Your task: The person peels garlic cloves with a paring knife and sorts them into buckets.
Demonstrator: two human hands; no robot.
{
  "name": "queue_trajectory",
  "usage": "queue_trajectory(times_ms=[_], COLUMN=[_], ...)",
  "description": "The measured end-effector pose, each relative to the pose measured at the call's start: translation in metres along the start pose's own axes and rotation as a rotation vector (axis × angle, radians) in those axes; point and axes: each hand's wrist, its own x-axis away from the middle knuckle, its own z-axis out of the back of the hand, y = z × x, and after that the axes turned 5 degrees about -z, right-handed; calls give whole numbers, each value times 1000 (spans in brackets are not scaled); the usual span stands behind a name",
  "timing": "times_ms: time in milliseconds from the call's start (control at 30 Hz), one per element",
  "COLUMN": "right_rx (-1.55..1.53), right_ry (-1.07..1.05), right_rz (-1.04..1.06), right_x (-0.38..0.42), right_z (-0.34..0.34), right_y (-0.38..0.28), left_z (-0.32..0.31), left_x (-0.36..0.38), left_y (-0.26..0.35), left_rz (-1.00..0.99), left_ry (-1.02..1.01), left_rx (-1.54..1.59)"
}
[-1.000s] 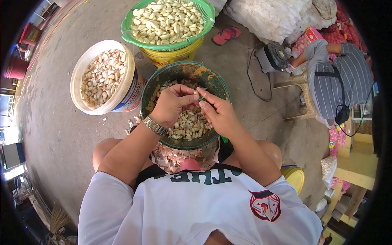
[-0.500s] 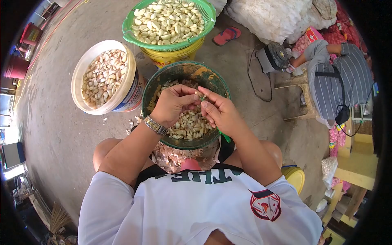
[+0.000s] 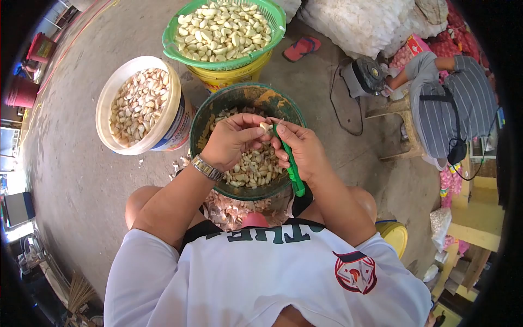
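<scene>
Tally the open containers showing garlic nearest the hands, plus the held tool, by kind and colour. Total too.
White bucket: 1
Green basket: 1
Dark green tub: 1
Green-handled tool, in the right hand: 1
Total: 4

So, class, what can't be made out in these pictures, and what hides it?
Head view: the working tip of the green-handled tool, too small, by the right grip.
Head view: part of the garlic clove, covered by the left grip.
Head view: the inside of the yellow bucket, hidden by the green basket.
Head view: the basket's far rim, cut off by the top edge.
</scene>
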Motion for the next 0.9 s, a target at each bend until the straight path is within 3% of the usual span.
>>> queue_trajectory(times_ms=[167,333,533,733,900], right_rx=[280,600,613,807,384], right_ry=[0,18,62,157,72], right_rz=[156,280,277,596,167], right_x=[1,1,2,-10,0], right_z=[1,0,-6,0,-4], right_y=[3,6,9,26,9], left_z=[2,0,-1,-2,-3], left_x=[0,1,2,2,1], left_y=[0,1,0,-1,-2], left_rz=[-26,-24,-18,-26,-61], left_ry=[32,85,88,127,93], left_rx=[43,-114,-156,-158,-173])
